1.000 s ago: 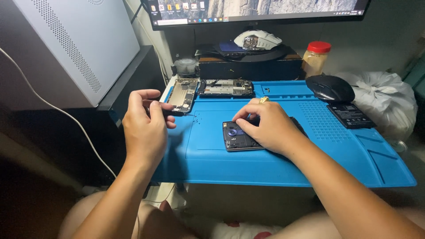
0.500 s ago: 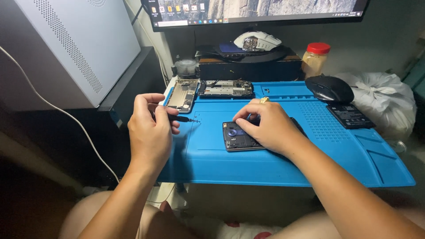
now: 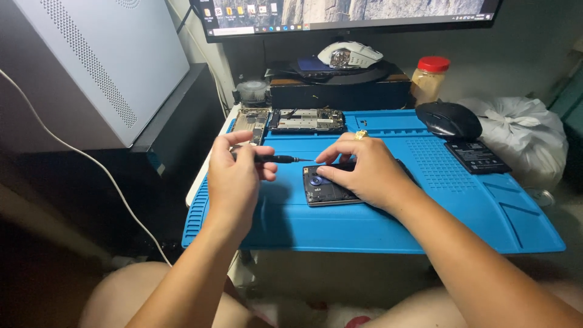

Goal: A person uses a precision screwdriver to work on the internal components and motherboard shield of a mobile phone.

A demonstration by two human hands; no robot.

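Left hand (image 3: 234, 176) over the left part of the blue mat (image 3: 461, 212), fingers pressed together, pinching a thin dark screwdriver (image 3: 274, 159) held level, tip pointing right toward the other hand. Right hand (image 3: 367, 173) rests flat on a dark opened phone (image 3: 322, 189), fingers slightly spread, fingertips at the phone's upper edge; a ring shows on one finger. Phone lies near the mat's middle, a little toward the front edge, its right part hidden under the hand. Screwdriver tip just beside the right fingertips; contact cannot be told.

Along the mat's back edge: two bare phone boards (image 3: 306, 120), side by side near the back left corner. Black mouse (image 3: 448, 119) and flat black battery (image 3: 475, 158) toward the back right. Behind the mat: white mouse (image 3: 350, 54), red-lidded jar (image 3: 430, 78), monitor (image 3: 346, 15). White plastic bag (image 3: 522, 136) off the right edge. Grey computer case (image 3: 103, 67) stands left of the surface.
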